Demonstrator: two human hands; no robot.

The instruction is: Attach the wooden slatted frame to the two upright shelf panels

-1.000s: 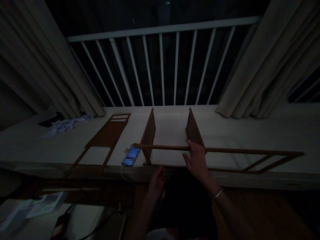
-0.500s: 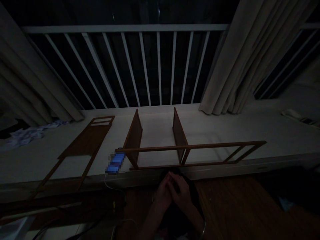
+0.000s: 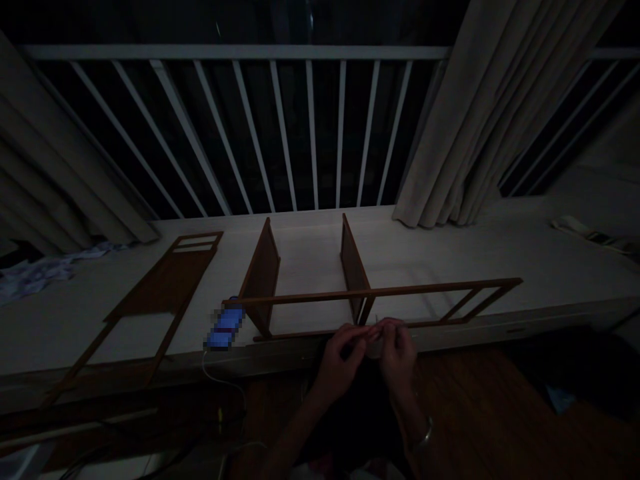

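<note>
A brown wooden frame [image 3: 380, 292] stands on its side on the pale ledge [image 3: 550, 273], with two upright panels [image 3: 260, 273] joined to its rails. My left hand [image 3: 340, 360] and my right hand [image 3: 397, 350] meet just in front of the frame's lower rail, near the right panel [image 3: 353, 263]. Both have fingers pinched together around something small that I cannot make out in the dark. A bracelet [image 3: 424, 437] shows on my right wrist.
A second brown frame piece [image 3: 150, 300] lies flat on the ledge at left. A lit phone [image 3: 224, 330] with a cable lies by the left panel. White railing [image 3: 280, 133] and curtains [image 3: 480, 113] stand behind. Crumpled paper [image 3: 45, 270] lies far left. A wooden floor [image 3: 490, 413] is below.
My right hand let go of the frame's top rail and dropped to join my left hand; both then rose together to the lower rail. The view shifted right.
</note>
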